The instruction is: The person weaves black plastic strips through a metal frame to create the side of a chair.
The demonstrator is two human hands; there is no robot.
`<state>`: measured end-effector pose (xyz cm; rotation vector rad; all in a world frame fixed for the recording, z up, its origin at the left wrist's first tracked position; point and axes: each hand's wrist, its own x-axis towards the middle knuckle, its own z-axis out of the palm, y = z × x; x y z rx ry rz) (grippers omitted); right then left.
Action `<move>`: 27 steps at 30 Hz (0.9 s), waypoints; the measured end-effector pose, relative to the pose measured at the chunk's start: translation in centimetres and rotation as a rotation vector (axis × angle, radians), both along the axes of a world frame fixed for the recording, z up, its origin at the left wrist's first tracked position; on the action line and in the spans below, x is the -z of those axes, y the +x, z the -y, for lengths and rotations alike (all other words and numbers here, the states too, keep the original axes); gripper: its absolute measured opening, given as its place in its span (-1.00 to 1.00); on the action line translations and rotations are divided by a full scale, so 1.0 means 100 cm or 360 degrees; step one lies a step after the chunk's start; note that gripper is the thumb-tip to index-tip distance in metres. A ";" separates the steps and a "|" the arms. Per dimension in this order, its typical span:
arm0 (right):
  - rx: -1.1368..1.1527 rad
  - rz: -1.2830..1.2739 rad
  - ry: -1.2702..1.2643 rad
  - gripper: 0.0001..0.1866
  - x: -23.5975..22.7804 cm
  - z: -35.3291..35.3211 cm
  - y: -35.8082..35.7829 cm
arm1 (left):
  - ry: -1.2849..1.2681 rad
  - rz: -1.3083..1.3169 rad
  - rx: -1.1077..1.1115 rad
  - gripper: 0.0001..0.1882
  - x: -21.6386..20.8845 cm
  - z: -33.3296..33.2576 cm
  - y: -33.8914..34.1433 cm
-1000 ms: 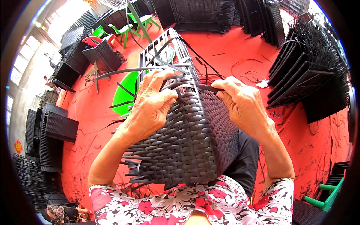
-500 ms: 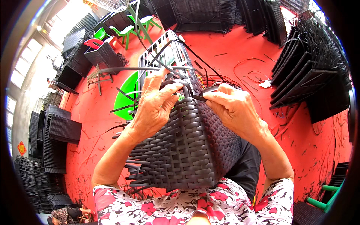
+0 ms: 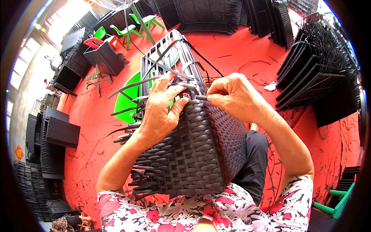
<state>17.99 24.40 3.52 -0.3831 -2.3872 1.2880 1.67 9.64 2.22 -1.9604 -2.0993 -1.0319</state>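
Note:
A partly woven black wicker panel (image 3: 181,154), box-like in shape, leans across my lap. Its far part shows bare frame bars (image 3: 188,54), with loose strip ends sticking out on the left. At the edge of the weave, my left hand (image 3: 162,106) grips flat black strips (image 3: 145,82) that pass between its fingers; its thumb presses near the top row. My right hand (image 3: 235,92) pinches a dark flat strip (image 3: 200,97) at the panel's corner, thumb against curled fingers. Where this strip runs beyond the right fingers is hidden.
Red flooring (image 3: 232,50) is littered with strip scraps. A green round-edged seat (image 3: 125,104) lies behind the panel. Stacked black woven pieces stand right (image 3: 317,73) and left (image 3: 54,139). A green frame (image 3: 336,205) is at lower right. Part of another person (image 3: 69,223) shows lower left.
My right hand has turned and lifted slightly, still pinching the strip at the corner. The long loose strip by my left hand now slants lower at its free end. My left hand stays on the weave.

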 end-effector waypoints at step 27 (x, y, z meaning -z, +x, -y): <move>-0.0111 -0.0802 0.1069 -0.77 -0.030 0.034 -0.029 | 0.0343 0.0836 0.0134 -0.97 -0.085 0.055 -0.009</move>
